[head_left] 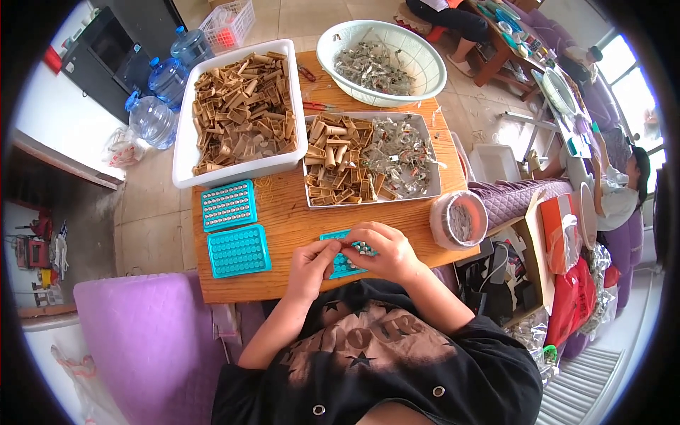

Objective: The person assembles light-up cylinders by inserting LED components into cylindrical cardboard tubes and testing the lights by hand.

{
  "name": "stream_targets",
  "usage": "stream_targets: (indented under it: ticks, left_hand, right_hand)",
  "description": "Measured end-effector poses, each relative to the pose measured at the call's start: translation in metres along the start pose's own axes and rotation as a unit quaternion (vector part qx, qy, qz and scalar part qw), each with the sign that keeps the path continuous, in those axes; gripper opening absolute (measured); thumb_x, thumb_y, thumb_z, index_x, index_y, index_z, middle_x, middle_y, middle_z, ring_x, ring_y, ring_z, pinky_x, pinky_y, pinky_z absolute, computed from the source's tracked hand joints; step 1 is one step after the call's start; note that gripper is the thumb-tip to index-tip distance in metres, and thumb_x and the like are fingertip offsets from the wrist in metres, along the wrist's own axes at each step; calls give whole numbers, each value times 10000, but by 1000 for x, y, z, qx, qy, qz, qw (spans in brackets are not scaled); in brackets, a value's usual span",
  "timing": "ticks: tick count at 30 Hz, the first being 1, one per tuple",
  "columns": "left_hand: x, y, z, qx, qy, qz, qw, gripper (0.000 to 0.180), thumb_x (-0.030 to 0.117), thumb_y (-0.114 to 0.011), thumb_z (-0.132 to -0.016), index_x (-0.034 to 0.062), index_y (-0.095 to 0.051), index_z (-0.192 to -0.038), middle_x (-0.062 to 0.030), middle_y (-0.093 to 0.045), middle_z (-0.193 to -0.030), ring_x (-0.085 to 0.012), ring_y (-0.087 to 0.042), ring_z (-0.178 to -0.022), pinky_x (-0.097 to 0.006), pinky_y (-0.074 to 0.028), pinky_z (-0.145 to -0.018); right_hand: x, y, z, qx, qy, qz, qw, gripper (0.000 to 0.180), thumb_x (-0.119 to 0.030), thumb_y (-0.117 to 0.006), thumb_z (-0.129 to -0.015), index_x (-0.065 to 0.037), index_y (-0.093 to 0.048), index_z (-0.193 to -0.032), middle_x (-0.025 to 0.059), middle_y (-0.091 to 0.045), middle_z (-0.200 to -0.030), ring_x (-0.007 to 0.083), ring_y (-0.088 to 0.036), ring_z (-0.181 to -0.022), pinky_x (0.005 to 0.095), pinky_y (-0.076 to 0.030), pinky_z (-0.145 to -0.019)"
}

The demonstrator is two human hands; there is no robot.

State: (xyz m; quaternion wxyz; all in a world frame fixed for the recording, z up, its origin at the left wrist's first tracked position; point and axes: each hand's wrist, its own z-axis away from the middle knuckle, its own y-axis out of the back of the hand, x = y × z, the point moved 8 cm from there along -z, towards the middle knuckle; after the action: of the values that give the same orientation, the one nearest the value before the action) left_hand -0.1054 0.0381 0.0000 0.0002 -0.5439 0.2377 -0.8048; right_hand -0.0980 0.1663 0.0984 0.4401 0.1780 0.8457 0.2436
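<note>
My left hand (312, 270) and my right hand (386, 251) meet fingertip to fingertip over a teal tray (335, 272) at the table's near edge. Both are closed in a pinch; whatever lies between the fingertips is too small or hidden to name. Small silvery pieces show under my right fingers, and my hands cover much of the tray. Left of them lies a second teal tray (239, 251) with rows of round hollows. Behind it, another teal tray (228, 205) carries rows of small shiny silver pieces.
A white tub (302, 113) heaped with tan plastic parts stands far left. A shallow white box (368, 203) holds more tan parts and clear-wired pieces. Behind is a pale green basin (432, 74); at right, a round container (438, 230). Red-handled pliers (319, 106) lie between. Other people sit beyond.
</note>
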Motion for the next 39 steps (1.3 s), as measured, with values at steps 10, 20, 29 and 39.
stream_targets:
  ticks: [10, 20, 29, 39]
  left_hand:
    - [6, -10, 1, 33, 6, -36, 999, 293, 272, -563, -940, -1, -658, -887, 16, -503, -572, -50, -404, -471, -206, -292, -443]
    - [0, -10, 3, -36, -18, -120, 992, 311, 325, -575, -931, 33, -658, -999, 36, -515, -669, -39, -411, -566, -205, -328, -511]
    - [-8, -18, 5, -136, -6, 232, 963, 372, 141, -499, -946, 22, -466, -1298, -52, -546, -1121, -133, -510, -1014, -279, -396, -884]
    - [0, 0, 5, -58, -89, 173, 979, 393, -28, -679, -798, 27, -576, -1173, -65, -617, -1093, -153, -584, -1004, -289, -460, -899]
  right_hand:
    - [-10, 0, 4, 53, 78, 94, 991, 274, -56, -719, -689, -67, -616, -942, 62, -617, -823, 236, -626, -711, 334, -518, -632]
    - [42, -10, 13, -61, -223, -137, 963, 151, -18, -681, -717, 0, -610, -848, 100, -621, -755, 193, -643, -704, 296, -521, -663]
    - [47, -19, 32, 16, -315, -328, 891, 116, -67, -646, -814, 16, -594, -874, 12, -603, -800, 74, -576, -748, 237, -484, -684]
    - [27, -44, 35, 17, -309, -438, 844, 95, -77, -612, -875, 2, -580, -917, -3, -584, -890, 67, -555, -830, 231, -468, -753]
